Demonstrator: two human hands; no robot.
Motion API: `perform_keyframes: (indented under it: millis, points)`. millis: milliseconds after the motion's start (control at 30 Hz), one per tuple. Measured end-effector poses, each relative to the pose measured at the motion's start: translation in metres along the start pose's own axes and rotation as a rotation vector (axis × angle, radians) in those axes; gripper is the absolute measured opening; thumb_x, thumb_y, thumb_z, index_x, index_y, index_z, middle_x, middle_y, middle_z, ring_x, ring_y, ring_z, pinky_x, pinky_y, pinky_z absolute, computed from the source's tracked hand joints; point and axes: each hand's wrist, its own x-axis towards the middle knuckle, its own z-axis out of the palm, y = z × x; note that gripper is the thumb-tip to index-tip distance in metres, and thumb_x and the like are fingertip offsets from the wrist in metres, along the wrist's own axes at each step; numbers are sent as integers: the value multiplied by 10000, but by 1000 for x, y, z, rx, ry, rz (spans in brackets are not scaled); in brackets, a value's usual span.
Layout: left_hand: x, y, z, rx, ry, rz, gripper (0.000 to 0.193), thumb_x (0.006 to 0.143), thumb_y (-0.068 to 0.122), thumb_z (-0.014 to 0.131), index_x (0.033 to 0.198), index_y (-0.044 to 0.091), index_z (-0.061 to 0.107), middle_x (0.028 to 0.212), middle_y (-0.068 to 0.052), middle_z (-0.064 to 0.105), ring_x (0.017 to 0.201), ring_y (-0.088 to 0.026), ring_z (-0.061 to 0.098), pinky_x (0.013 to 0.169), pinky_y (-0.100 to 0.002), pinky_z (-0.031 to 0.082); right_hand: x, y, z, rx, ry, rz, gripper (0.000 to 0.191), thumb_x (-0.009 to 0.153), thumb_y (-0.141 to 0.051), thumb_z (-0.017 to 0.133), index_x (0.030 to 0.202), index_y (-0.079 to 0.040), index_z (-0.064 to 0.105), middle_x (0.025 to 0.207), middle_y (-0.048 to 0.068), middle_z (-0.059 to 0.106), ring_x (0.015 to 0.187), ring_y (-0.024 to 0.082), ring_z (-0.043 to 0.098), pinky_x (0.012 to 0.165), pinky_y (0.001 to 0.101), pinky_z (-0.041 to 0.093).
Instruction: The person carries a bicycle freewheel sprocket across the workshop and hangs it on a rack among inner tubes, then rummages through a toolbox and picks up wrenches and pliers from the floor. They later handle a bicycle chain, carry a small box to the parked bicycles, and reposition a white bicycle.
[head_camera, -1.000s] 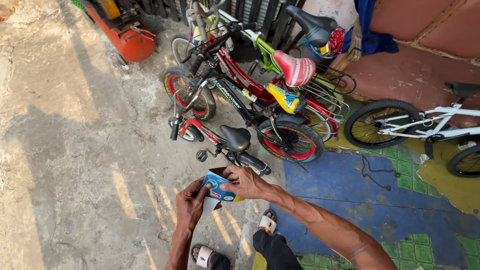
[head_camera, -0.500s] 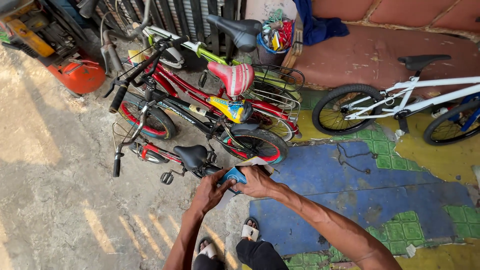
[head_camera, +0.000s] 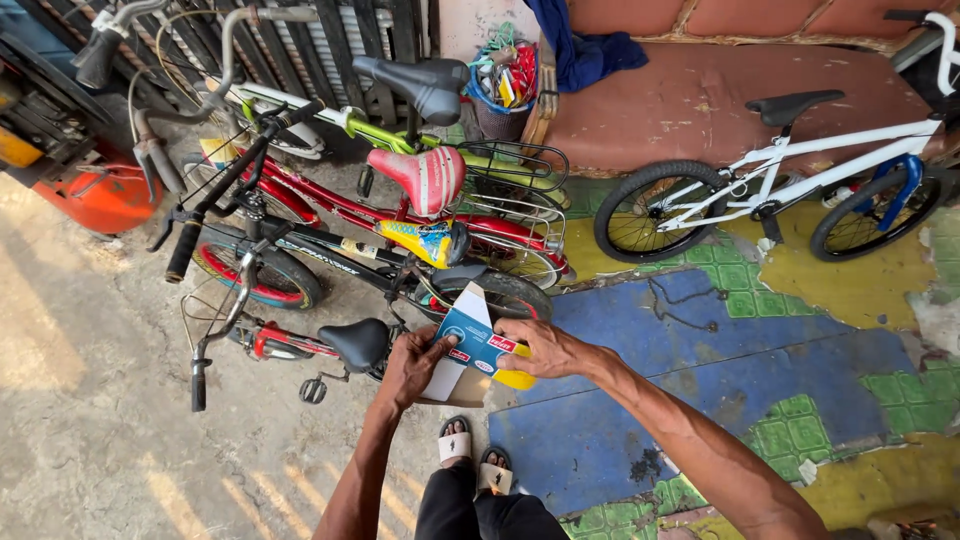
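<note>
I hold a small blue and white cardboard box (head_camera: 468, 342) in both hands, in front of me at mid-frame. My left hand (head_camera: 412, 366) grips its lower left side and white flap. My right hand (head_camera: 543, 347) pinches its right edge, by a yellow part. One flap of the box stands open at the top. Just beyond the box lean several small bicycles, the nearest a red one with a black saddle (head_camera: 356, 343).
A white bicycle (head_camera: 780, 170) stands at the right against a red-brown cushioned bench (head_camera: 700, 90). An orange machine (head_camera: 90, 195) sits at the left. A basket of colourful items (head_camera: 500, 85) stands by the fence. Below are my sandalled feet (head_camera: 470, 455) on cracked painted concrete.
The view has drifted so the bicycles lie more to the left. The box is now raised and more spread between my hands, with its flap open.
</note>
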Motion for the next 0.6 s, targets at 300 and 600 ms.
perform_keyframes:
  millis: [300, 600]
  points:
    - [56, 25, -14, -87, -143, -54, 316, 935, 296, 731, 1010, -9, 772, 764, -21, 735, 656, -49, 594, 586, -263, 498, 32, -13, -34, -59, 35, -56, 511, 949, -378, 620, 1328, -42, 557, 1127, 196, 707, 1015, 299, 686, 917, 443, 545]
    - [115, 26, -5, -89, -429, -111, 259, 950, 262, 753, 947, 3, 766, 748, -17, 727, 607, -66, 600, 552, -268, 482, 16, -10, -89, -151, -111, -47, 429, 904, -362, 712, 1152, -23, 625, 917, 171, 668, 854, 321, 651, 803, 440, 511]
